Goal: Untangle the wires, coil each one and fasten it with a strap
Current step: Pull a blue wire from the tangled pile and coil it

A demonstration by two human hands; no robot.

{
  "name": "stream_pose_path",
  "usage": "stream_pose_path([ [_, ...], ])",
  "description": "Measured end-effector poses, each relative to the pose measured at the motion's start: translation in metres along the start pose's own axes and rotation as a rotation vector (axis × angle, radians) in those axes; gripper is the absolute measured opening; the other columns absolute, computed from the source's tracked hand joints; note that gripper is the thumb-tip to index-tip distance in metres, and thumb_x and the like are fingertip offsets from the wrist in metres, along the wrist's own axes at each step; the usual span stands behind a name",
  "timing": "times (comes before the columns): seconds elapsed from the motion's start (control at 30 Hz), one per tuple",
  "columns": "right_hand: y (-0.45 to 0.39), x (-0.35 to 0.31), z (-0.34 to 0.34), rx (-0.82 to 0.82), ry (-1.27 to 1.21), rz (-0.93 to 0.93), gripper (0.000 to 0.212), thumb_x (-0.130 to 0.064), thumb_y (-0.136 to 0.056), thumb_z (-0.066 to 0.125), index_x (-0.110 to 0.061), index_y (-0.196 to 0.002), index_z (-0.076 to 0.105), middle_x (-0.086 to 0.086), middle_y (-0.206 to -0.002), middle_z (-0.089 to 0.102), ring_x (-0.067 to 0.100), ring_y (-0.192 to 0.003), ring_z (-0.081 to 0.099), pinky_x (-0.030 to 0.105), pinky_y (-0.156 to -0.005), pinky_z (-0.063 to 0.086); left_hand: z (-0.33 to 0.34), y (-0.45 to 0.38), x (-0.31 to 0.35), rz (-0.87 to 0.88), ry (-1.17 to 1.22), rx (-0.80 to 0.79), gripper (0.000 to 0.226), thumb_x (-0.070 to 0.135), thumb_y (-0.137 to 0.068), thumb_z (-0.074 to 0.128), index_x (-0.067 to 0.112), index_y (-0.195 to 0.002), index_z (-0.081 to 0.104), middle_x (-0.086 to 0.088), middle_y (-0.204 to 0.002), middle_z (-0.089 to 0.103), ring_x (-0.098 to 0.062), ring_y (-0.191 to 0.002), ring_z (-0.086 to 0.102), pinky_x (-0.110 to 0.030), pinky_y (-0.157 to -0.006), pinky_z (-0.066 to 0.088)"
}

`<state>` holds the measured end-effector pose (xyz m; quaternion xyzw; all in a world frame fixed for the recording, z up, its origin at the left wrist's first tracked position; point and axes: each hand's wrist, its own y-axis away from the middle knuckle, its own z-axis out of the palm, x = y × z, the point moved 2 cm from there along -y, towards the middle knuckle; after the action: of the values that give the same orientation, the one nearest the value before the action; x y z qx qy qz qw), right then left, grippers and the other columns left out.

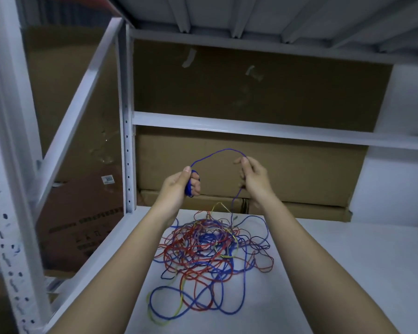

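We hold a thin blue wire [217,151] above the white metal shelf [336,261]: our left hand [179,186] grips its small wound coil, our right hand [252,177] pinches the strand, which arches between them. The tangled pile of red, blue and yellow wires [210,251] lies near the shelf's left edge.

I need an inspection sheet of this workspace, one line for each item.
Surface: white shelf board, bare to the right of the wires.
Job's things: tangled heap of red, blue and yellow wires; small blue coil started; no strap seen.
Clutter: nothing seen.
Grippers: left hand grips the coil; right hand pinches the blue wire.
Cables: the blue wire arches between the hands, then drops into the heap.
Surroundings: white metal rack, cardboard boxes behind.
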<state>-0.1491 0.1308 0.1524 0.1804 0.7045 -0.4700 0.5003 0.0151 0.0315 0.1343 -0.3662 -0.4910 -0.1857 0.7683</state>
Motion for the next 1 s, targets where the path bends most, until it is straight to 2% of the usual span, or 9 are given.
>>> stream_pose_path([
  [0.07, 0.005, -0.005, -0.001, 0.032, 0.123, -0.134, 0.027, -0.018, -0.103, 0.038, -0.017, -0.09, 0.062, -0.017, -0.065, 0.04, -0.003, -0.063, 0.037, 0.015, -0.06, 0.031, 0.0, 0.006, 0.0, 0.003, 0.025, 0.004, 0.033, 0.022, -0.103, 0.037, 0.008, -0.078, 0.054, 0.005, -0.051, 0.054, -0.006, -0.046, 0.047, -0.016, -0.053, 0.041],
  [0.17, 0.023, 0.0, 0.002, -0.003, 0.251, -0.14, 0.029, -0.024, -0.104, 0.035, -0.012, -0.103, 0.062, -0.016, -0.073, 0.049, -0.003, -0.068, 0.044, 0.015, -0.065, 0.035, 0.0, 0.016, -0.002, -0.008, 0.105, 0.022, 0.032, 0.021, -0.103, 0.038, 0.007, -0.079, 0.054, 0.004, -0.049, 0.052, -0.007, -0.047, 0.046, -0.018, -0.054, 0.039],
  [0.3, 0.05, 0.042, 0.007, -0.096, 0.721, -0.15, 0.036, -0.037, -0.103, 0.033, -0.018, -0.103, 0.063, 0.005, -0.079, 0.065, 0.029, -0.084, 0.059, 0.036, -0.08, 0.041, -0.004, 0.031, -0.003, -0.054, 0.269, 0.054, 0.033, 0.022, -0.103, 0.037, 0.007, -0.079, 0.054, 0.003, -0.049, 0.052, -0.007, -0.047, 0.048, -0.017, -0.056, 0.04],
  [0.43, 0.095, 0.075, 0.021, -0.151, 0.978, -0.262, 0.034, -0.036, -0.102, 0.032, -0.022, -0.101, 0.063, 0.003, -0.091, 0.068, 0.031, -0.095, 0.056, 0.037, -0.079, 0.033, -0.015, 0.045, -0.014, -0.063, 0.364, 0.064, 0.035, 0.025, -0.104, 0.033, 0.006, -0.085, 0.056, 0.003, -0.052, 0.054, -0.006, -0.05, 0.05, -0.017, -0.063, 0.042],
  [0.6, 0.155, 0.095, 0.042, -0.219, 1.107, -0.438, 0.041, -0.037, -0.094, 0.03, -0.021, -0.088, 0.068, -0.001, -0.072, 0.066, 0.025, -0.075, 0.057, 0.034, -0.071, 0.033, -0.034, 0.058, -0.038, -0.057, 0.372, 0.098, 0.036, 0.022, -0.105, 0.027, 0.004, -0.097, 0.056, 0.004, -0.061, 0.064, -0.005, -0.059, 0.059, -0.018, -0.069, 0.047],
  [0.7, 0.181, 0.109, 0.051, -0.193, 1.165, -0.683, 0.015, -0.023, -0.082, 0.055, -0.019, -0.079, 0.069, -0.001, -0.061, 0.061, 0.025, -0.062, 0.054, 0.033, -0.064, 0.031, -0.049, 0.063, -0.057, -0.079, 0.254, 0.143, 0.033, 0.014, -0.106, 0.023, 0.003, -0.102, 0.055, 0.001, -0.073, 0.069, -0.006, -0.067, 0.063, -0.02, -0.074, 0.048],
  [0.77, 0.197, 0.114, 0.055, -0.192, 1.136, -0.822, 0.01, -0.018, -0.079, 0.06, -0.018, -0.081, 0.069, 0.0, -0.063, 0.058, 0.025, -0.062, 0.048, 0.032, -0.062, 0.029, -0.058, 0.067, -0.07, -0.108, 0.106, 0.163, 0.031, 0.01, -0.105, 0.022, 0.002, -0.11, 0.051, -0.005, -0.086, 0.067, -0.009, -0.074, 0.064, -0.021, -0.081, 0.048],
  [0.9, 0.218, 0.105, 0.059, -0.18, 1.024, -0.946, 0.04, -0.018, -0.102, 0.025, -0.015, -0.09, 0.063, 0.003, -0.069, 0.053, 0.023, -0.068, 0.035, 0.033, -0.062, 0.019, -0.066, 0.081, -0.089, -0.145, -0.233, 0.067, 0.035, 0.007, -0.103, 0.023, 0.011, -0.099, 0.058, 0.001, -0.093, 0.066, -0.007, -0.09, 0.063, -0.022, -0.091, 0.043],
  [1.0, 0.217, 0.098, 0.06, -0.214, 1.047, -1.049, 0.028, -0.008, -0.098, 0.025, -0.018, -0.094, 0.051, 0.002, -0.071, 0.052, 0.022, -0.069, 0.034, 0.032, -0.062, 0.02, -0.068, 0.093, -0.1, -0.195, -0.413, -0.075, 0.041, 0.011, -0.105, 0.025, 0.015, -0.089, 0.062, -0.008, -0.101, 0.065, -0.014, -0.105, 0.059, -0.008, -0.086, 0.04],
])
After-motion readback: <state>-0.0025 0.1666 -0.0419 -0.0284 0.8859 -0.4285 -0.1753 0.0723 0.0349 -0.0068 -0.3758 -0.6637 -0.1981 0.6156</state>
